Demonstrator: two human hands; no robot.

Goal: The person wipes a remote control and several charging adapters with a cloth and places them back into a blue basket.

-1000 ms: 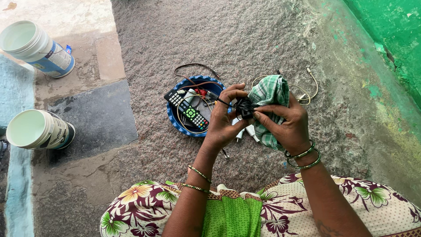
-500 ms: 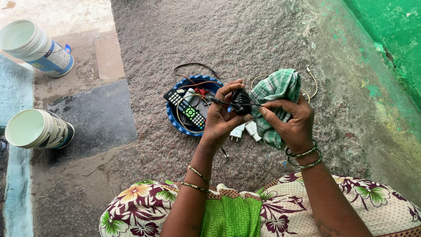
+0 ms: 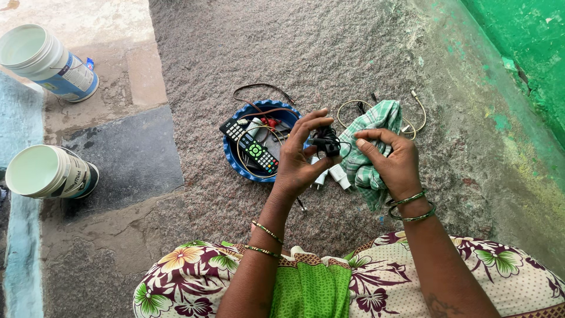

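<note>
My left hand point(image 3: 300, 156) grips a small black charger point(image 3: 326, 141) with a thin black cord, held above the floor. My right hand point(image 3: 391, 162) holds a green and white checked cloth point(image 3: 368, 144), its fingertips close to the charger. Just left of my left hand sits a blue bowl point(image 3: 235, 165) that holds a black remote control point(image 3: 253, 147), cables and red plugs. Two white plugs point(image 3: 332, 175) lie on the floor under my hands.
A beige cable point(image 3: 412, 121) lies coiled on the grey floor behind the cloth. A brown cord point(image 3: 262, 88) loops behind the bowl. Two white plastic buckets point(image 3: 44, 56) point(image 3: 47, 172) lie on their sides at the far left. A green wall point(image 3: 524, 41) rises at the right.
My right hand has drawn the cloth away from the charger and lowered it slightly. My left hand has turned the charger and keeps its hold.
</note>
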